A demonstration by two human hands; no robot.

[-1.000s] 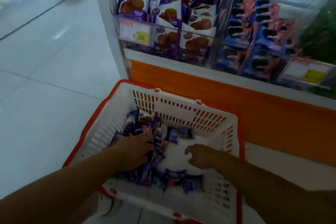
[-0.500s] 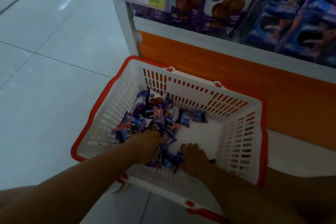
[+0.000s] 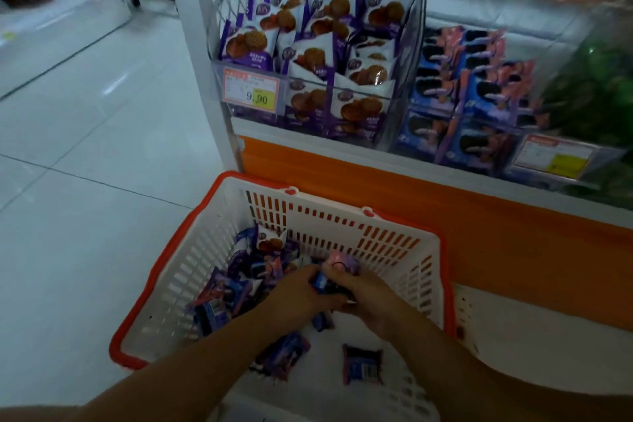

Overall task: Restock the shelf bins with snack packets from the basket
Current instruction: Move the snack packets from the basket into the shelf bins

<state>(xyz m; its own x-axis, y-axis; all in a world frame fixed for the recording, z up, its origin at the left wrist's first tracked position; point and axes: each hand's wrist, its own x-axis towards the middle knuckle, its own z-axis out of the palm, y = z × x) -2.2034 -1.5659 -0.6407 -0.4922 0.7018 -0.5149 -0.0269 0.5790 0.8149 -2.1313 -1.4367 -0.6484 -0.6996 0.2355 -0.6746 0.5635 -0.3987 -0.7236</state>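
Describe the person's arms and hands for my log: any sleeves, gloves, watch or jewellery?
The left hand and right hand are bare, with no gloves. The left forearm and right forearm are uncovered to the frame edge: no sleeve, watch or bracelet shows. No rings are visible, though the fingers are partly hidden.

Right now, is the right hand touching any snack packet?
Touching. The head view shows the right hand gripping a blue packet that the left hand also holds.

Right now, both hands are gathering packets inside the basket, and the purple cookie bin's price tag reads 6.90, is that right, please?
Not quite: the head view shows that price tag reading 9.90, not 6.90. The left hand and right hand are indeed gathering packets inside the basket.
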